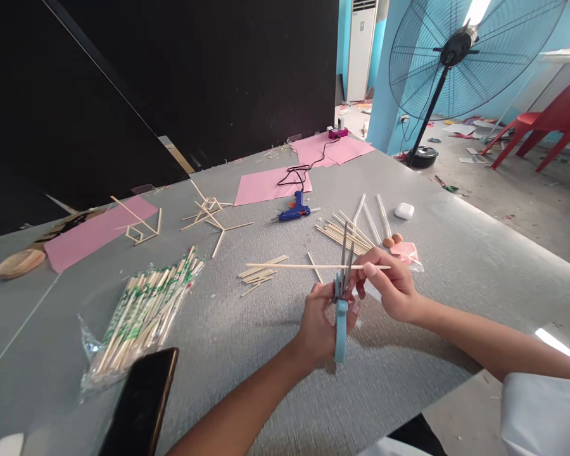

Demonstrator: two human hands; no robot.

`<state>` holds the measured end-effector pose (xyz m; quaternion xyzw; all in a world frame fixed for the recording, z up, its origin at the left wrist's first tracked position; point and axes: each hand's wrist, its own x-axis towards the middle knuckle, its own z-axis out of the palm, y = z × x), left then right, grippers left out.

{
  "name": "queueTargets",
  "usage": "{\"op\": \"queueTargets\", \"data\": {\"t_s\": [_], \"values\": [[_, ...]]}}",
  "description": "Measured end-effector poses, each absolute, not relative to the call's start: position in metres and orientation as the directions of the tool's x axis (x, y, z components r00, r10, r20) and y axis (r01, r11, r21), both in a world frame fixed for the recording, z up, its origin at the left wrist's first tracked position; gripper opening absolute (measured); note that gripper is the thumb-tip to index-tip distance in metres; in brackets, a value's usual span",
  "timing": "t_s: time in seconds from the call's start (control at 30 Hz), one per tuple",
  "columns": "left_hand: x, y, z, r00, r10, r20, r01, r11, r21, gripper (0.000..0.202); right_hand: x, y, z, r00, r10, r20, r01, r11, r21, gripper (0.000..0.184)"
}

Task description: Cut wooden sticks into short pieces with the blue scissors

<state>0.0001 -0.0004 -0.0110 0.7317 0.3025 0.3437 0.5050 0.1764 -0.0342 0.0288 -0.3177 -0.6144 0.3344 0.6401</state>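
My left hand (319, 324) is closed around the light-blue handles of a pair of scissors (341, 329), whose blades point up and away and stand a little apart. Between my right thumb and fingers I pinch a thin wooden stick (294, 266); my right hand (390, 285) is to the right of the blades. The stick runs level to the left and crosses the blades near their middle. Beyond it lie several short cut sticks (261, 272) and one single stick (315, 267). A bunch of longer sticks (344, 235) lies just past my right hand.
A blue glue gun (294, 208) with a black cord rests by pink paper (261, 187). Glued stick frames (221, 225) stand at the back left. Wrapped chopsticks (145, 310) and a phone (140, 405) are at left. Clear glue sticks (384, 215) and a white case (404, 211) lie right.
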Motion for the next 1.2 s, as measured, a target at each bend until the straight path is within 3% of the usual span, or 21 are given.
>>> {"op": "queueTargets", "data": {"t_s": [0.17,1.2], "values": [[0.0012,-0.0004,-0.0118,0.564,0.783,0.262,0.059,-0.355,0.933,0.021,0.1771,-0.0339,0.0287,0.019,0.818,0.575,-0.034,0.575,-0.818,0.023],[0.0022,-0.0012,-0.02,0.519,0.804,0.291,0.096,-0.393,0.915,0.011,0.1774,-0.0338,0.0287,-0.01,0.822,0.569,-0.02,0.569,-0.822,0.022]]}}
